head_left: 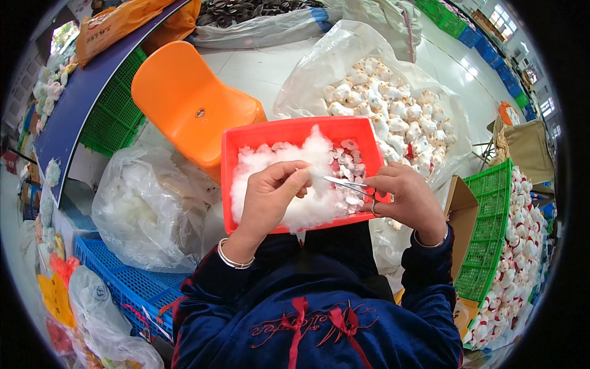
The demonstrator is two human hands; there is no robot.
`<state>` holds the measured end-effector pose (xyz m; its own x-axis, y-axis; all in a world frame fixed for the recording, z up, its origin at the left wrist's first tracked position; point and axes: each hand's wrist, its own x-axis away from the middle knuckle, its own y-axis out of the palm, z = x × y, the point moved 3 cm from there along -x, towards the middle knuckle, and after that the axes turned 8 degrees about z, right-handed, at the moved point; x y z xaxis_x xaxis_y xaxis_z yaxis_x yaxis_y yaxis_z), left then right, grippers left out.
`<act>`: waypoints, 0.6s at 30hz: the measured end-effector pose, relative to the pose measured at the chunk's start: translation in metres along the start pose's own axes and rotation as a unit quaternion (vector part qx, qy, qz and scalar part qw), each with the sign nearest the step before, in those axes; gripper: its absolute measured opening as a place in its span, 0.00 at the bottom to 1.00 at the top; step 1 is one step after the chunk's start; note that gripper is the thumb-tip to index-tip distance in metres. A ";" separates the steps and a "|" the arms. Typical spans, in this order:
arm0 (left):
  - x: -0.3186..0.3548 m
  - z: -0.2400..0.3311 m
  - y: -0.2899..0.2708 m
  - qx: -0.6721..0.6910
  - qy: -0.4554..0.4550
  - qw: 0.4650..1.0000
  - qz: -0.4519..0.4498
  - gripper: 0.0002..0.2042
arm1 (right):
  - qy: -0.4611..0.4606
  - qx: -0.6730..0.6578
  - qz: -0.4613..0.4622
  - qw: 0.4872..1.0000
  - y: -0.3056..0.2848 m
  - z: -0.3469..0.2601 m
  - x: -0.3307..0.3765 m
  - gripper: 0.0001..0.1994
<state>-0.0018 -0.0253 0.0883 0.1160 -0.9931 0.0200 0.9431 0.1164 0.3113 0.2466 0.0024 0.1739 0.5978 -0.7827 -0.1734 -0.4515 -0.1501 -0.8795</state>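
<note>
My left hand (275, 192) is closed in a pinch over the red tray, its fingertips on a small pale piece mostly hidden by the fingers. My right hand (402, 195) grips metal forceps (344, 182) by their ring handles, and the tips point left to the pinched piece. The red tray (230, 147) lies below both hands. White fluffy stuffing (276, 206) fills its left and middle. Small flat whitish pieces (349, 161) lie on its right side, some of them under the right hand.
An orange chair (184, 98) stands beyond the tray. A clear bag (147, 209) with white stuffing lies left, above a blue crate (123, 270). A large bag of small white stuffed pieces (399, 117) sits beyond right. A green crate (488, 227) stands at the right.
</note>
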 end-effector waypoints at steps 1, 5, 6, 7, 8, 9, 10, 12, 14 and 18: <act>0.000 0.001 0.000 -0.002 -0.004 1.000 -0.006 0.10 | 0.000 0.004 -0.002 1.000 -0.001 0.000 0.000 0.17; -0.001 0.004 0.000 -0.036 -0.025 0.998 -0.036 0.09 | -0.008 0.006 -0.041 0.999 -0.001 -0.003 -0.002 0.16; -0.001 0.004 0.000 -0.051 -0.032 0.997 -0.046 0.09 | -0.012 0.008 -0.039 0.999 -0.001 -0.004 -0.002 0.16; -0.002 0.005 0.000 -0.064 -0.040 0.996 -0.053 0.09 | -0.016 0.009 -0.037 0.999 -0.001 -0.005 -0.002 0.16; -0.003 0.008 -0.001 -0.076 -0.049 0.994 -0.059 0.09 | -0.020 0.010 -0.035 0.999 0.000 -0.006 -0.003 0.16; -0.003 0.009 -0.001 -0.089 -0.057 0.992 -0.065 0.08 | -0.022 0.016 -0.031 0.999 0.001 -0.007 -0.002 0.16; -0.003 0.009 -0.001 -0.095 -0.057 0.992 -0.063 0.08 | -0.023 0.021 -0.028 0.999 0.003 -0.007 -0.002 0.17; -0.004 0.007 -0.002 -0.107 -0.058 0.991 -0.060 0.07 | -0.026 0.035 -0.017 0.999 0.005 -0.009 -0.001 0.19; -0.006 0.001 -0.006 -0.077 -0.071 0.994 -0.041 0.06 | -0.029 0.050 0.000 0.998 0.005 -0.011 0.000 0.22; -0.012 -0.011 -0.019 0.073 -0.123 0.989 0.024 0.06 | -0.025 0.088 0.060 0.994 -0.012 -0.014 0.005 0.27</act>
<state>-0.0172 -0.0152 0.0716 0.0634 -0.9628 0.2626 0.8815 0.1774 0.4377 0.2459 -0.0085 0.1895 0.5803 -0.7570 -0.3004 -0.4019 0.0546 -0.9141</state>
